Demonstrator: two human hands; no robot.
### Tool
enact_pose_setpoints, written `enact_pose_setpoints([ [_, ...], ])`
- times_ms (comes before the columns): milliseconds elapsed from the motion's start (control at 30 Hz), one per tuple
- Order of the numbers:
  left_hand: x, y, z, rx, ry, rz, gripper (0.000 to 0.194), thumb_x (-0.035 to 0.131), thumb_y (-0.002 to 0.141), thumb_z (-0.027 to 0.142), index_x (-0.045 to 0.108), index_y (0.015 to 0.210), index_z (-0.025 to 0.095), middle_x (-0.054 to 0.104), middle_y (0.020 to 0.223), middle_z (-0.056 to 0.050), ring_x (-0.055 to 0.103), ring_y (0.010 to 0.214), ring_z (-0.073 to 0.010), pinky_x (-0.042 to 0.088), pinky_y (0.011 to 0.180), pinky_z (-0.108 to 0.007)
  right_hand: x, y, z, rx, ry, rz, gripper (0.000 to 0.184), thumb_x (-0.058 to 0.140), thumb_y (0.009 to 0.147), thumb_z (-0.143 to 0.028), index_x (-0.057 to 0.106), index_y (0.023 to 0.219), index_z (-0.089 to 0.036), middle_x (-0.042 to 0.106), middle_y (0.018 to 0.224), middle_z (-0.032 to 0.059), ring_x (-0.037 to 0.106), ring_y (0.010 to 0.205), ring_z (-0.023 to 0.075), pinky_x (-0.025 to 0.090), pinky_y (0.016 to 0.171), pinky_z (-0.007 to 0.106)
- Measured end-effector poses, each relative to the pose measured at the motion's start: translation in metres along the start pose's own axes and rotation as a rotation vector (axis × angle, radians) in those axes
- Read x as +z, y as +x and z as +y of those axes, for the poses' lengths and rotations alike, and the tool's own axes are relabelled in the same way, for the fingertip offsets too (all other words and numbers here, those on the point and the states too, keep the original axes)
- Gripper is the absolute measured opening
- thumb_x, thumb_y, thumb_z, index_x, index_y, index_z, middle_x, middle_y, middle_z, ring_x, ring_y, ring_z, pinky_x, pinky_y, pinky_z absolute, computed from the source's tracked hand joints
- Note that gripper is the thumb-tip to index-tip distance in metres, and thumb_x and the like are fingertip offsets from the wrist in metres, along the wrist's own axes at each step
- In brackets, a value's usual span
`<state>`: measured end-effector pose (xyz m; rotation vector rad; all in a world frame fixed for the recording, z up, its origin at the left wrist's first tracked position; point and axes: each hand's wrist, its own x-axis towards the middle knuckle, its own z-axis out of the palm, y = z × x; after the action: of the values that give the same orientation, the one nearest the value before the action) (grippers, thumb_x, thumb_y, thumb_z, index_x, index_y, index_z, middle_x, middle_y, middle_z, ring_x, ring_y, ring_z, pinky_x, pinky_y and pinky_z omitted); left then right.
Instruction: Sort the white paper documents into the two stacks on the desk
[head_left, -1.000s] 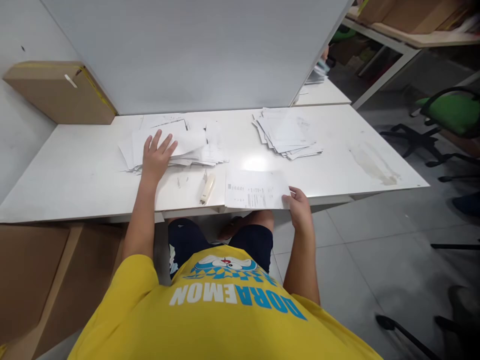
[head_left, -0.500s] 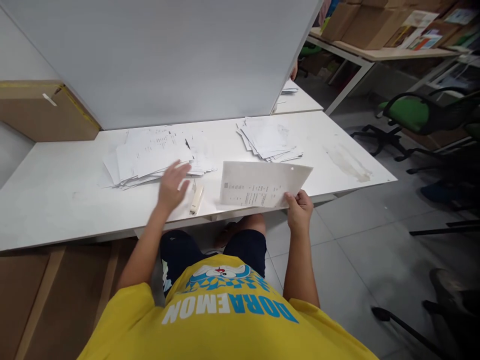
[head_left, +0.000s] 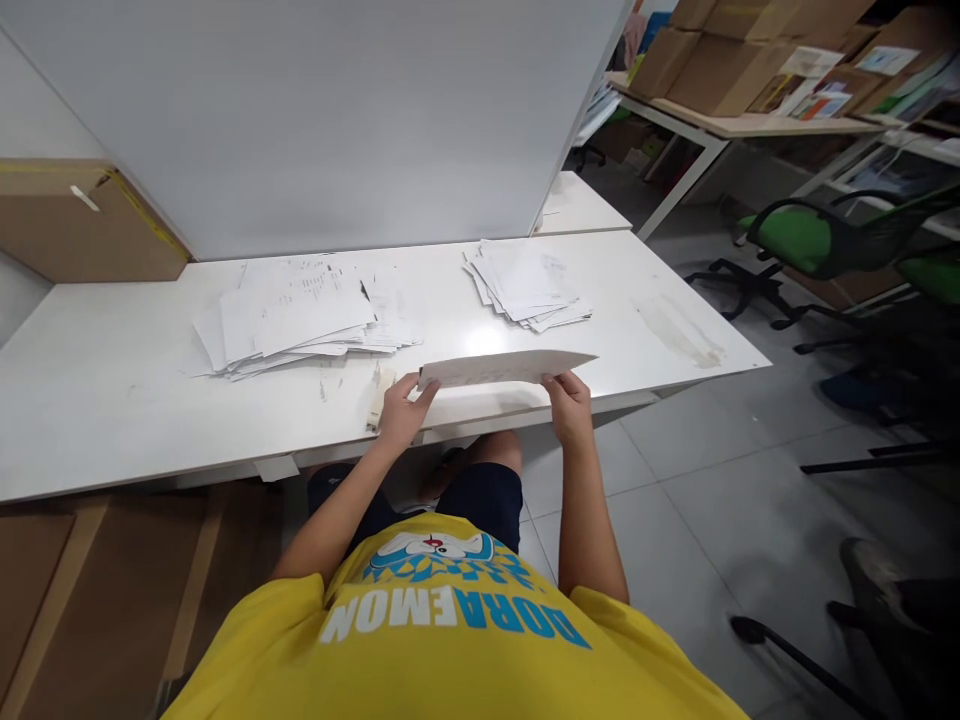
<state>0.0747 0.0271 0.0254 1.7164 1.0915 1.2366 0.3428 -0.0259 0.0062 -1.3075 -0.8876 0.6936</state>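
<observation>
Both my hands hold one white printed sheet (head_left: 504, 367) lifted just above the front edge of the white table (head_left: 112, 400), seen nearly edge-on. My left hand (head_left: 403, 408) pinches its left end. My right hand (head_left: 568, 402) grips its right end. A cream stapler (head_left: 379, 394) lies on the table right beside my left hand, partly hidden by it. A loose pile of papers (head_left: 292, 315) is spread behind it to the left. A second, smaller stack of papers (head_left: 523, 284) sits further back on the right.
A white partition panel (head_left: 322, 110) stands along the table's back edge. A cardboard box (head_left: 82, 220) rests at the back left. Green office chairs (head_left: 810, 240) and a shelf table with boxes (head_left: 750, 70) stand on the right over grey floor tiles.
My left hand left the left paper pile, crossed over the stapler and took the sheet's left end. The sheet rose from lying flat on the table to held nearly level in both hands.
</observation>
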Motion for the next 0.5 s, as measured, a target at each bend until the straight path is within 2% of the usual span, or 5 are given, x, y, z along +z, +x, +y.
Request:
enact_pose_setpoints([
  [100,0.008,0.001,-0.006,0.087,-0.010,-0.020,0.038,0.060,0.092,0.052,0.061,0.117,0.023,0.072,0.105,-0.010,0.069,0.104,-0.0233,0.055,0.091,-0.040,0.010,-0.003,0.004,0.071,0.001,0.002,0.035,0.069,0.070,-0.046,0.068,0.095,-0.021,0.067,0.084,0.0017,0.060,0.085,0.0209,0.048,0.082,0.037],
  [167,0.011,0.003,-0.010,0.151,-0.016,-0.021,0.042,0.056,0.094,0.053,0.054,0.123,0.023,0.071,0.105,-0.010,0.068,0.104,-0.0216,0.053,0.095,-0.041,0.019,-0.008,0.003,0.059,0.004,0.013,0.036,0.069,0.070,-0.045,0.067,0.098,-0.022,0.069,0.093,0.0038,0.061,0.092,0.0220,0.048,0.086,0.038],
  [333,0.010,0.003,-0.014,0.153,0.028,0.110,0.037,0.048,0.097,0.056,0.056,0.111,0.023,0.066,0.110,-0.010,0.065,0.107,-0.0220,0.052,0.095,-0.039,0.036,-0.016,-0.002,-0.032,0.026,0.058,0.031,0.066,0.076,-0.048,0.065,0.093,-0.023,0.070,0.097,0.0044,0.061,0.098,0.0226,0.046,0.093,0.038],
  [500,0.004,-0.006,-0.011,0.059,-0.006,0.084,0.037,0.046,0.098,0.054,0.050,0.118,0.024,0.066,0.110,-0.010,0.067,0.102,-0.0214,0.055,0.084,-0.034,0.035,-0.021,-0.003,0.017,0.014,0.014,0.031,0.068,0.074,-0.049,0.065,0.090,-0.022,0.069,0.089,0.0028,0.061,0.091,0.0222,0.047,0.086,0.036],
])
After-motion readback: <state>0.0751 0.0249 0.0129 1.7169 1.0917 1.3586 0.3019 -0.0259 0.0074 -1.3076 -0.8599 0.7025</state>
